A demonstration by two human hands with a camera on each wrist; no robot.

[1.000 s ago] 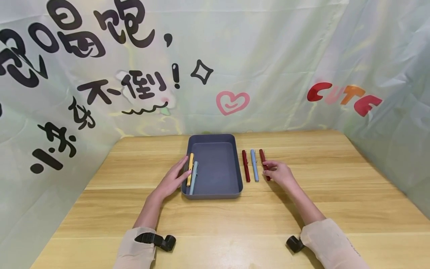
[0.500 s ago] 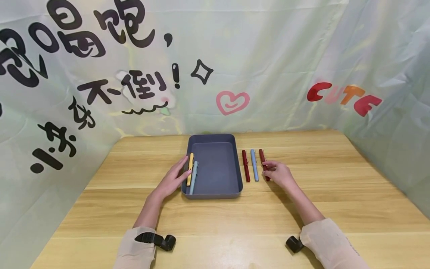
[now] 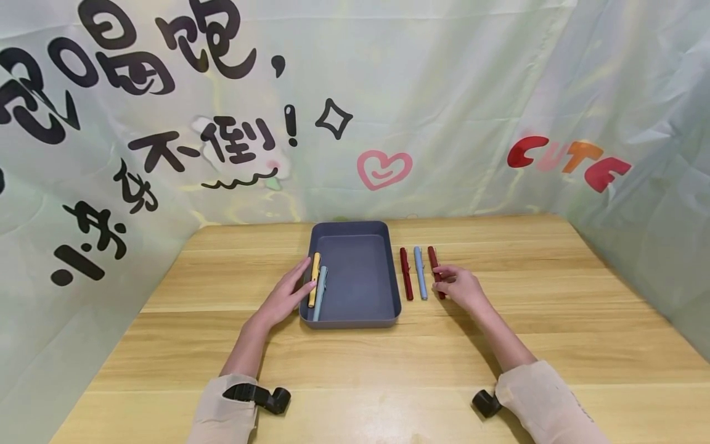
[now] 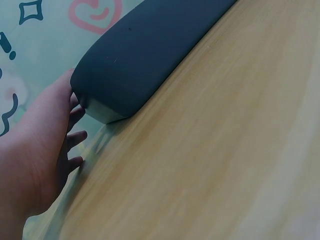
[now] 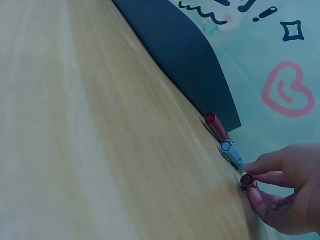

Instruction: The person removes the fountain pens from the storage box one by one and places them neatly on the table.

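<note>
A dark blue-grey tray (image 3: pixel 357 277) sits near the back of the table. My left hand (image 3: pixel 283 300) holds its left side, thumb over the rim and fingers along the outer wall. Inside, by that wall, lie a yellow pen (image 3: pixel 315 268) and a pale blue-grey pen (image 3: pixel 320 295). My right hand (image 3: pixel 463 288) pinches the rightmost dark red pen (image 3: pixel 432 255) between thumb and fingers; it lies at the table surface. To its left, a light blue pen (image 3: pixel 420 274) and another dark red pen (image 3: pixel 407 276) lie side by side. The right wrist view shows their ends.
The wooden table (image 3: pixel 360 376) reaches back to a pale printed curtain (image 3: pixel 444 92), which also hangs along both sides. Black wrist cameras are strapped at both sleeves. The tray's right wall stands close to the left one of the loose pens.
</note>
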